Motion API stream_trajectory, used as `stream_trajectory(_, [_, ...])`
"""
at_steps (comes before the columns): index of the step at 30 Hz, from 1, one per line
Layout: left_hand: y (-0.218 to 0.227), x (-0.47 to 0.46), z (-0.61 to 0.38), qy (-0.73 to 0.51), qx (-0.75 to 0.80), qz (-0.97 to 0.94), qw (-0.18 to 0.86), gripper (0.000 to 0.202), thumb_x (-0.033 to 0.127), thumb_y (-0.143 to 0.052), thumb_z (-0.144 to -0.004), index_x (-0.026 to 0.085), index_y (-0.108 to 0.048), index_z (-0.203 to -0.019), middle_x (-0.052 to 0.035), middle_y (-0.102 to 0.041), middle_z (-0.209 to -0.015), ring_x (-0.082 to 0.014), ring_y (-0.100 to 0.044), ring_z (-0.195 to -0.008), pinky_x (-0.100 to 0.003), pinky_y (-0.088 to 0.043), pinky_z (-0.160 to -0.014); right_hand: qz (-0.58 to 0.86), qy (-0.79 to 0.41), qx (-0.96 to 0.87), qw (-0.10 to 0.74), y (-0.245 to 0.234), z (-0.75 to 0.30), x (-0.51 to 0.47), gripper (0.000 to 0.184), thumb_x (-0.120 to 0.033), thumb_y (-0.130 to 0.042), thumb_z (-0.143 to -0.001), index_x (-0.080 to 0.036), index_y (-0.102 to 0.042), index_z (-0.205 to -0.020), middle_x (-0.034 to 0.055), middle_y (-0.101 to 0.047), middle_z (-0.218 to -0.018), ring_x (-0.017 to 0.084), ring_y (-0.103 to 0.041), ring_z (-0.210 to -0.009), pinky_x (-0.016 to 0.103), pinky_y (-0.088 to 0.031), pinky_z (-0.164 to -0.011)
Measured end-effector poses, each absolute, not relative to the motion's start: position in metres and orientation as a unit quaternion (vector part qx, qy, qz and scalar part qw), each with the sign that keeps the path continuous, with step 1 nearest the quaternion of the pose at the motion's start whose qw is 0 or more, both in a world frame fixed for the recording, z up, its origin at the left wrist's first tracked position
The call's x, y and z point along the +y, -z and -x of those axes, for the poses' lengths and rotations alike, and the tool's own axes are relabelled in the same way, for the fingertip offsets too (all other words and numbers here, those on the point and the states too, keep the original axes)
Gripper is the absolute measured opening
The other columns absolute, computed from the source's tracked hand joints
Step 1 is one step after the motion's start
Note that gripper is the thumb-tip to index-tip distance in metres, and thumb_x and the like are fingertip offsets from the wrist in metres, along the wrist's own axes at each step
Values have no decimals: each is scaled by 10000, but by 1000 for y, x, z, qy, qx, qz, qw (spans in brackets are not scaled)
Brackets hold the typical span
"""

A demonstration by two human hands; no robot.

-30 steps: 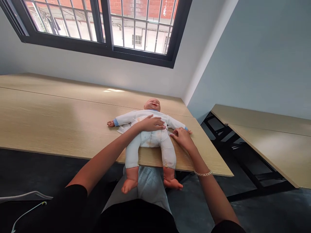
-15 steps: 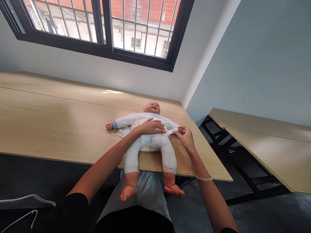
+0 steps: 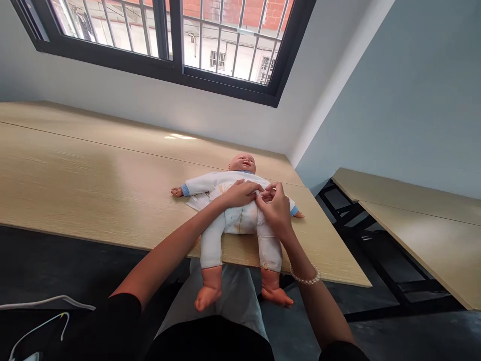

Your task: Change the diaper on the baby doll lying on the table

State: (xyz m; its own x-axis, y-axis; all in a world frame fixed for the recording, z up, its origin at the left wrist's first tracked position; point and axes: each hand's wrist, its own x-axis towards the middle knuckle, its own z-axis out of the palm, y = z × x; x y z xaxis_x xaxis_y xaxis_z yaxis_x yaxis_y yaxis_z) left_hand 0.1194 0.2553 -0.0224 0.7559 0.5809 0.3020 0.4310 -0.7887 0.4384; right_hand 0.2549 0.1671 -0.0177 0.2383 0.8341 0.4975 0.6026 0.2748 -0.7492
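The doll (image 3: 240, 176) lies face up on the tabletop (image 3: 112, 185), near its right end, head toward the window (image 3: 165, 30) and lower legs hanging past the front edge. It keeps the same place as in the earlier frames; the whole view has only swung a little.

The left hand (image 3: 243, 193) rests palm down across the doll's belly, over the top of the diaper (image 3: 240, 219), fingers close together, as half a second ago, though their tips now look more bent.

The right hand (image 3: 277, 205) is what has moved most. Half a second ago it drew a white tab out sideways from the waist; now it is in over the waist, its fingertips right at those of the left hand. Its thumb and fingers are narrow, almost meeting; whether the tab is between them I cannot tell. The doll's left cuff (image 3: 293, 209), hidden behind that hand half a second ago, shows again.

On the doll's other side, a white flap (image 3: 199, 201) lies spread on the tabletop, as before. A bracelet (image 3: 305, 281) circles the person's right forearm.
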Motion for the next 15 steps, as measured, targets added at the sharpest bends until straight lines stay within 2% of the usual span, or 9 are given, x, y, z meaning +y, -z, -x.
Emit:
stream_trajectory(4, [27, 260, -119, -259, 268, -912, 170, 366, 59, -362, -868, 188, -655, -1045, -44, -713, -1073, -219, -622, -1072, -390, -437, -1012, 582, -109, -621, 513, 24, -247, 170, 281, -340, -617, -728, -228, -426, -901, 32, -670, -772, 240, -672, -730, 379, -528, -716])
stream_trajectory(10, [35, 265, -120, -316, 263, -892, 190, 355, 59, -362, -847, 174, -670, -981, -41, -719, -916, -217, -651, -897, -361, -501, -876, 588, -126, -610, 516, 30, -245, 173, 262, -319, -649, -750, -228, -454, -899, 40, -699, -779, 253, -697, -756, 380, -546, -723])
stream_trajectory(15, [39, 266, -121, -350, 247, -874, 230, 337, 97, -354, -894, 148, -672, -996, -65, -729, -984, -203, -664, -908, -333, -525, -865, 579, -131, -630, 500, 32, -240, 164, 210, -262, -614, -820, -211, -548, -1013, 65, -738, -854, 275, -724, -847, 423, -561, -806])
